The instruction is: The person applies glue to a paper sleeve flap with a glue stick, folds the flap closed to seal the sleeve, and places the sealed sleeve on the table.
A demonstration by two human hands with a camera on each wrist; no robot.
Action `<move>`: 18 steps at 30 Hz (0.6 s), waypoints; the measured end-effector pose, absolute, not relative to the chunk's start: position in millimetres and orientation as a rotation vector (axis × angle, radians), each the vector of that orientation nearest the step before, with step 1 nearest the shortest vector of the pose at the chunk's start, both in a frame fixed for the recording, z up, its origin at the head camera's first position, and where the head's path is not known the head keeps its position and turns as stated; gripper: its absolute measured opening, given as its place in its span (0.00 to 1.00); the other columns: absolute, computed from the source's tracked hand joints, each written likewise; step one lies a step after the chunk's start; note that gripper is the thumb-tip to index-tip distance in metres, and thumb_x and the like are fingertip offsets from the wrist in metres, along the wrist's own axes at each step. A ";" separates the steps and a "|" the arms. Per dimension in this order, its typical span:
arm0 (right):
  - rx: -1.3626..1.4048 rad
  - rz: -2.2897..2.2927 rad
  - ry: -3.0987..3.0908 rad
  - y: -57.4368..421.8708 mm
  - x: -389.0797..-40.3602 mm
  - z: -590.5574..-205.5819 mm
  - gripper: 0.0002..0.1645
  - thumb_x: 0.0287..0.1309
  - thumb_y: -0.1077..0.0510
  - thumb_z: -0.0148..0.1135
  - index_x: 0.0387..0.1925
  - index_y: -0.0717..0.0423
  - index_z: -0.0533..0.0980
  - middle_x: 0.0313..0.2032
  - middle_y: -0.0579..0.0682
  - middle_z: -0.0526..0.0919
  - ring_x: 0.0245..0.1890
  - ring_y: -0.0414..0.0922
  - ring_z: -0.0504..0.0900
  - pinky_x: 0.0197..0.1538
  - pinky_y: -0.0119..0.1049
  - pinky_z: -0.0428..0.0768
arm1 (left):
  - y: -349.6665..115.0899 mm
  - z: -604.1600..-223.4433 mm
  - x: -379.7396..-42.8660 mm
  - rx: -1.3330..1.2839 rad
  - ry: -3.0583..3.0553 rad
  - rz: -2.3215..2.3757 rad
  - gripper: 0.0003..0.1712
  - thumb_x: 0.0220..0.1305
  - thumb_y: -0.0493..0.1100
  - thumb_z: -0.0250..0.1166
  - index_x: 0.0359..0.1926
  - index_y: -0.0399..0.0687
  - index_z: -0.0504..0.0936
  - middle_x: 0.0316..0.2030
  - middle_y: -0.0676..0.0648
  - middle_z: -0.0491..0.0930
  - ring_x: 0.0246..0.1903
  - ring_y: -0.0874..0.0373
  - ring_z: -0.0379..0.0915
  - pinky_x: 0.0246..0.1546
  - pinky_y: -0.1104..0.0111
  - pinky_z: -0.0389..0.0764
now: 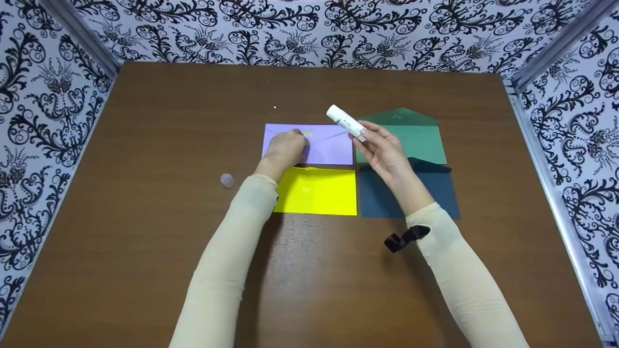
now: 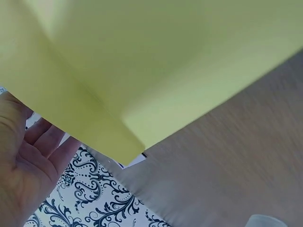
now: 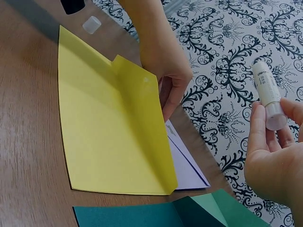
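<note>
A small translucent cap (image 1: 227,181) lies on the brown worktop (image 1: 145,203), well apart from the paper. To its right, a person's left hand (image 1: 286,147) bends down over the lilac envelope (image 1: 331,149), its fingers behind the raised flap (image 3: 142,97) of the yellow envelope (image 1: 319,193); from here one cannot tell whether the fingertips pinch anything. Both envelopes look thin and light, apt to flex and crease at the folds, and are best taken gently by an edge or a flap corner. Near the middle, a white glue stick (image 1: 344,121) slants in the air, pinched between the thumb and fingers of the right hand (image 1: 387,152). The tube seems light, stiff and smooth enough to slip, so a hold low on the barrel, as here, should serve and leave the upper end clear. At far right, a green envelope (image 1: 420,145) lies with its flap open, just beyond a dark blue envelope (image 1: 379,195) whose flap is partly raised.
</note>
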State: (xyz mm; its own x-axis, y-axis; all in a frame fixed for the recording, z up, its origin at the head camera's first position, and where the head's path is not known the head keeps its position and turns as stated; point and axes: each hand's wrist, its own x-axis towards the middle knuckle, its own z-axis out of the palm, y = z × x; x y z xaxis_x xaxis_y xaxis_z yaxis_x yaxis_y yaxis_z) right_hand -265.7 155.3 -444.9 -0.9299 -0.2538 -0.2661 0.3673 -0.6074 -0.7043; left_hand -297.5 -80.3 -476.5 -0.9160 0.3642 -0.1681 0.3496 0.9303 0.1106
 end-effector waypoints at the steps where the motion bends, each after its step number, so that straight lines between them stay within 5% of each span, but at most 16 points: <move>1: 0.193 -2.536 1.151 155.6 -265.3 -445.2 0.20 0.54 0.66 0.64 0.50 0.61 0.76 0.58 0.59 0.67 0.45 0.51 0.81 0.55 0.41 0.71 | -80.1 -476.8 -297.5 0.542 2.907 0.114 0.12 0.58 0.35 0.60 0.38 0.52 0.87 0.44 0.44 0.79 0.38 0.49 0.78 0.43 0.59 0.82; 11: 0.181 -2.542 1.149 157.6 -266.0 -446.7 0.20 0.53 0.66 0.65 0.50 0.61 0.77 0.57 0.60 0.68 0.46 0.51 0.82 0.53 0.40 0.74 | -80.1 -475.4 -298.9 0.547 2.900 0.216 0.09 0.58 0.34 0.60 0.34 0.48 0.86 0.48 0.48 0.80 0.45 0.52 0.77 0.48 0.63 0.79; 18: 0.187 -2.539 1.152 159.1 -265.3 -448.3 0.20 0.54 0.66 0.65 0.50 0.61 0.76 0.58 0.60 0.67 0.45 0.51 0.82 0.52 0.40 0.76 | -76.4 -474.2 -301.4 0.607 2.880 0.059 0.16 0.63 0.36 0.60 0.51 0.49 0.81 0.54 0.46 0.76 0.51 0.47 0.75 0.55 0.60 0.76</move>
State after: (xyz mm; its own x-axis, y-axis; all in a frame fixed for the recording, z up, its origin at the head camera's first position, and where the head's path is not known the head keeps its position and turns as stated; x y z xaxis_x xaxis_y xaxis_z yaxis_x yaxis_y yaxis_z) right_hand -265.3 159.1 -448.3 -0.9315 -0.2557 -0.2587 0.3631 -0.6103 -0.7041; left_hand -301.4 -76.4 -474.2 -0.8961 0.4038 -0.1841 0.3959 0.9149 0.0794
